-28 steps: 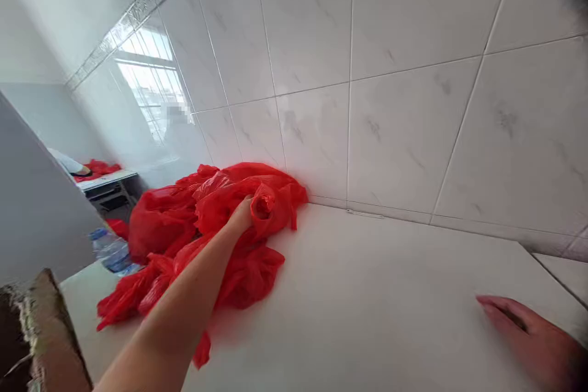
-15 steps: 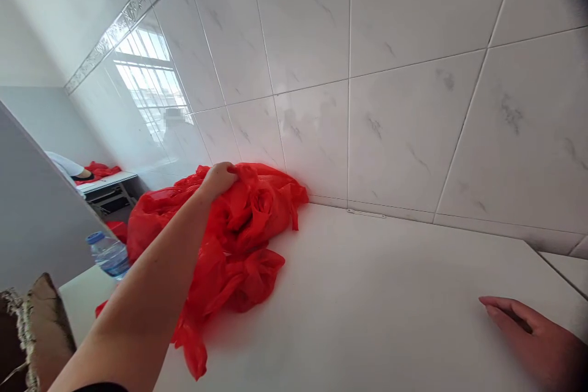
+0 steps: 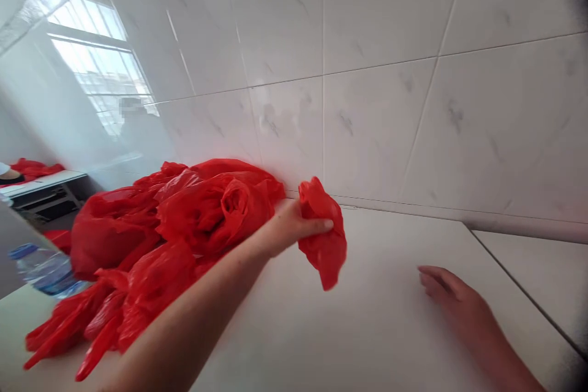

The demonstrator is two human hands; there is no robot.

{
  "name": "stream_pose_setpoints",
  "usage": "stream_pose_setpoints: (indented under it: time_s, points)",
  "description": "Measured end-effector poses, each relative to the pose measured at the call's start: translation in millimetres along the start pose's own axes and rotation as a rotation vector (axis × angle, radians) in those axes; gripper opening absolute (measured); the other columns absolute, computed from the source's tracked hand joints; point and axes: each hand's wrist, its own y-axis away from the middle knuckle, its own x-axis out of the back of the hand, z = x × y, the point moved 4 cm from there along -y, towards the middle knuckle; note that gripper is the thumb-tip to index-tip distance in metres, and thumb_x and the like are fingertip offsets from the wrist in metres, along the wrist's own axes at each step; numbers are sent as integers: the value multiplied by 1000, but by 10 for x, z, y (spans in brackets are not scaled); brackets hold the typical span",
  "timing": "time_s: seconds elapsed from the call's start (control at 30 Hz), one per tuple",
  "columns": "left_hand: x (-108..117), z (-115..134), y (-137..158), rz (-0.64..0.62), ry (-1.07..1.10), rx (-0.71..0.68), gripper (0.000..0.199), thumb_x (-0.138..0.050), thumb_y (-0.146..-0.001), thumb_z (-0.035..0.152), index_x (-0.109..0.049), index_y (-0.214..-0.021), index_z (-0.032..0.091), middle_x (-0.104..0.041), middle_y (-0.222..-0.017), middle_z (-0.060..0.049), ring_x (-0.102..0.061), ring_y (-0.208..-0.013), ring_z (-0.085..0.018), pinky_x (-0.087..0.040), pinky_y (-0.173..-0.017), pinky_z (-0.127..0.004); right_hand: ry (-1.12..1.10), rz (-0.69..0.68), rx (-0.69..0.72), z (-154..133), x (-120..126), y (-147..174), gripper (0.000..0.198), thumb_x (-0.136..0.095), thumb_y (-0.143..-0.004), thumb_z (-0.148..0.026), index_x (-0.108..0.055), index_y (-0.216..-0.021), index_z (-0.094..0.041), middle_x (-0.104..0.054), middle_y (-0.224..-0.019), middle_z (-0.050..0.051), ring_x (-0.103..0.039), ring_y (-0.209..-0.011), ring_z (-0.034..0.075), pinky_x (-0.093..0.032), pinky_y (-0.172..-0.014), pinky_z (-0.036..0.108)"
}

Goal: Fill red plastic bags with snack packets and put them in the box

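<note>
A crumpled red plastic bag [image 3: 324, 257] is pinched in my left hand [image 3: 294, 226], the thumb lying across its front. The hand holds it above the white table, just right of a big heap of similar red plastic bags [image 3: 184, 214]. My right hand [image 3: 452, 297] hovers over the table farther to the right, nothing visible in it. Its fingers are loosely bent, with a gap between thumb and forefinger. My left forearm hides part of the heap's near side.
A clear bottle with a blue cap [image 3: 43, 269] leans beside the heap at the left. White tiles [image 3: 285, 116] line the wall behind the table [image 3: 367, 318]. Another person's arm [image 3: 9, 174] shows at a farther table with red bags [image 3: 34, 166].
My left hand has moved right, away from the heap, with a red plastic bag in it. My right hand has come inward to the left. The view has swung to the right.
</note>
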Motion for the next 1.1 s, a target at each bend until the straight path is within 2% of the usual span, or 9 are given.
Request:
stream_pose_setpoints:
  time_s: [0.13, 0.23, 0.37, 0.5, 0.7, 0.83, 0.93, 1.0, 1.1]
  points:
    - [-636, -404, -94, -153, 332, 62, 28, -68, -79, 36, -64, -100, 17, -67, -96, -10, -63, -89, -23, -51, -73, -31, -460, -356, 72, -520, -305, 360, 66, -55, -77, -61, -40, -133, -28, -59, -119, 9, -61, -100, 24, -51, -81, 38]
    - [-892, -670, -106, -106, 468, 164, 29, -64, -82, 40, -64, -101, 18, -67, -98, -10, -64, -91, -23, -50, -78, -34, -486, -387, 81, -691, -423, 483, 70, -68, -73, -41, -36, -135, -34, -58, -120, 3, -60, -99, 21, -51, -79, 34]
    - [-817, -992, -100, 170, 569, 278, 28, -68, -79, 42, -66, -89, 16, -67, -91, -8, -62, -81, -17, -47, -64, -24, -463, -280, -40, -484, -330, 344, 23, -64, -75, -37, -62, -91, -21, -63, -83, 2, -57, -72, 16, -44, -60, 26]
    - [-559, -1201, -99, 343, 680, 263, 27, -72, -75, 42, -63, -84, 19, -64, -85, -2, -59, -73, -10, -45, -60, -19, -595, -298, -146, -239, -111, 143, 31, -65, -75, -47, -60, -77, -17, -52, -58, -2, -44, -53, 11, -30, -47, 23]
    - [-480, -1252, -92, 350, 815, 179, 27, -74, -73, 38, -58, -76, 18, -68, -87, -2, -64, -82, -13, -52, -79, -27, -565, -209, -206, -182, 33, 59, 45, -67, -71, -51, -62, -98, -15, -66, -87, 8, -62, -75, 22, -48, -60, 30]
    - [-561, -1229, -81, 339, 860, 153, 24, -74, -74, 33, -61, -88, 18, -70, -96, -5, -66, -90, -16, -52, -86, -31, -382, 171, -261, -191, 196, 78, 52, -62, -73, -46, -53, -116, -18, -61, -109, 10, -61, -96, 25, -50, -73, 33]
    - [-627, -1186, -66, 316, 877, 133, 23, -73, -75, 28, -62, -93, 19, -70, -101, -5, -66, -94, -17, -51, -90, -34, -238, 386, -144, -428, 283, 227, 38, -57, -79, -46, -56, -110, -23, -59, -110, 7, -57, -98, 23, -47, -78, 31]
    - [-685, -1148, -50, 284, 885, 130, 21, -72, -77, 27, -63, -93, 19, -70, -102, -5, -66, -94, -17, -52, -89, -33, -165, 310, 33, -672, 176, 362, 27, -50, -85, -45, -59, -97, -23, -63, -97, 4, -58, -85, 19, -46, -73, 29]
    - [-756, -1075, -26, 239, 894, 140, 18, -71, -78, 25, -64, -93, 19, -70, -96, -3, -67, -87, -14, -55, -80, -28, 15, -13, 251, -910, -216, 559, 25, -54, -84, -42, -60, -98, -23, -63, -94, 4, -58, -83, 20, -45, -70, 29]
